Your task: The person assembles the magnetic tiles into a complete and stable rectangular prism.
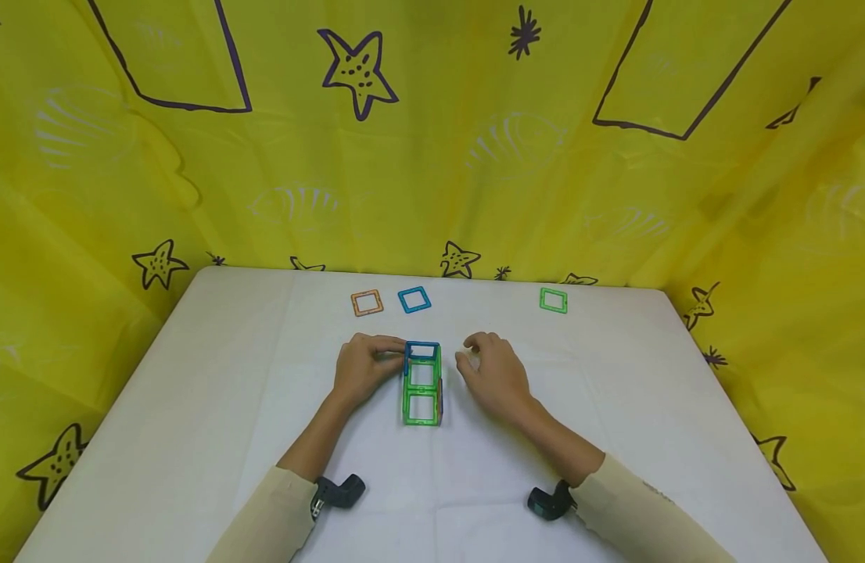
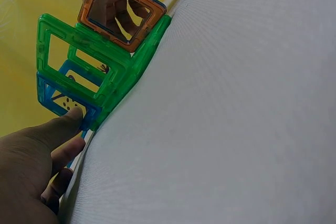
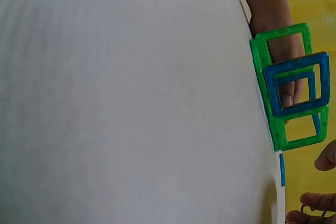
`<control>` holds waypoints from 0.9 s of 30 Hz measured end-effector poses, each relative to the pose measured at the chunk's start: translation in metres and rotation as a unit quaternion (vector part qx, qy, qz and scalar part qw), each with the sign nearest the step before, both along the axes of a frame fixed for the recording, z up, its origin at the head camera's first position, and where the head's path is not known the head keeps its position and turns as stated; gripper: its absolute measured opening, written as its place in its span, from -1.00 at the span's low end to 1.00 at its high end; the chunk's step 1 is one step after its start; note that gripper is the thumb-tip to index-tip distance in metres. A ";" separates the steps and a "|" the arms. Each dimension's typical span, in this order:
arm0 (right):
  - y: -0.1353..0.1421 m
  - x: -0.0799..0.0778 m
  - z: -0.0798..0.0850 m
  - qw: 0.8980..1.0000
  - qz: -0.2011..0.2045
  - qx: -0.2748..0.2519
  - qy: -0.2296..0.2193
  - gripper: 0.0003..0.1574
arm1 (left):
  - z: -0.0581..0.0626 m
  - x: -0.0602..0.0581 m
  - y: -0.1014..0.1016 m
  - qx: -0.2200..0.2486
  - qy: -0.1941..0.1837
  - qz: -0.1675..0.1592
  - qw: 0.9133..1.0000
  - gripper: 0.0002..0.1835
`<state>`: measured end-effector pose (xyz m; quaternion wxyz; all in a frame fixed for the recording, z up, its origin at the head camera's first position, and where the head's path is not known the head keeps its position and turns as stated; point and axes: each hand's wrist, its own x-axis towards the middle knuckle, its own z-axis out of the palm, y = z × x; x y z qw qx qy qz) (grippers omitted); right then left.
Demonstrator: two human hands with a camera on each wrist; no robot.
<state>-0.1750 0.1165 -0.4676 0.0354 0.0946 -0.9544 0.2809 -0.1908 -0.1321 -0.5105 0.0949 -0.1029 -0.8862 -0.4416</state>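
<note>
A small structure of square magnetic tiles stands on the white-covered table. Two green tiles (image 1: 422, 389) form a row on its near part, with a blue tile (image 1: 422, 343) at the far end. On its right side an orange tile (image 2: 106, 35) shows in the left wrist view and a blue square (image 3: 302, 109) in the right wrist view. My left hand (image 1: 365, 367) holds the structure's far left corner, thumb against a blue tile and the other fingers partly hidden. To the right, my right hand (image 1: 499, 375) hovers apart from it, fingers loosely bent around nothing.
Loose tiles lie toward the table's back edge: an orange one (image 1: 370, 313), a blue one (image 1: 418, 309) and, farther right, a green one (image 1: 542, 299). A yellow patterned curtain (image 1: 418, 164) hangs behind and beside the table (image 1: 263, 344). Each wrist carries a black camera (image 1: 548, 503).
</note>
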 end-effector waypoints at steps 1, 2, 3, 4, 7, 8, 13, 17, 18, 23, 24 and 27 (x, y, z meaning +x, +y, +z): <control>0.002 -0.002 0.000 1.000 -0.004 0.007 -0.001 -0.54 | 0.000 0.000 0.000 0.000 -0.001 0.001 1.000 -0.85; 0.004 -0.004 -0.001 1.000 -0.009 0.012 -0.003 -0.52 | 0.000 0.000 0.000 0.000 -0.001 0.001 1.000 -0.85; 0.006 -0.006 -0.001 1.000 -0.013 0.019 -0.004 -0.49 | 0.000 0.000 0.000 -0.001 -0.001 0.002 1.000 -0.85; 0.009 -0.009 -0.002 1.000 -0.018 0.025 -0.005 -0.45 | 0.000 0.000 0.000 -0.001 -0.001 0.002 1.000 -0.85; 0.017 -0.016 -0.004 0.999 -0.031 0.037 -0.009 -0.34 | -0.001 -0.001 0.000 0.000 0.002 0.001 1.000 -0.86; 0.021 -0.019 -0.005 0.999 -0.035 0.038 -0.009 -0.31 | -0.001 -0.001 0.000 0.000 0.003 0.001 1.000 -0.86; 0.036 -0.028 -0.008 0.998 -0.046 0.039 -0.008 -0.20 | 0.000 0.000 0.000 -0.002 0.005 0.000 1.000 -0.84; 0.047 -0.036 -0.008 0.998 -0.052 0.045 -0.006 -0.16 | 0.001 0.001 0.000 -0.006 0.005 0.002 1.000 -0.84; 0.050 -0.038 -0.008 0.997 -0.054 0.047 -0.007 -0.15 | 0.001 0.001 0.000 -0.007 0.005 0.002 1.000 -0.84; 0.065 -0.048 -0.010 0.996 -0.063 0.068 -0.018 -0.09 | 0.000 0.001 0.000 -0.006 -0.002 0.002 1.000 -0.83; 0.068 -0.050 -0.010 0.995 -0.063 0.075 -0.021 -0.07 | 0.000 0.001 0.000 -0.006 -0.003 0.002 1.000 -0.84; 0.077 -0.056 -0.010 0.993 -0.063 0.090 -0.036 0.01 | 0.000 0.001 0.000 -0.003 0.001 0.001 1.000 -0.84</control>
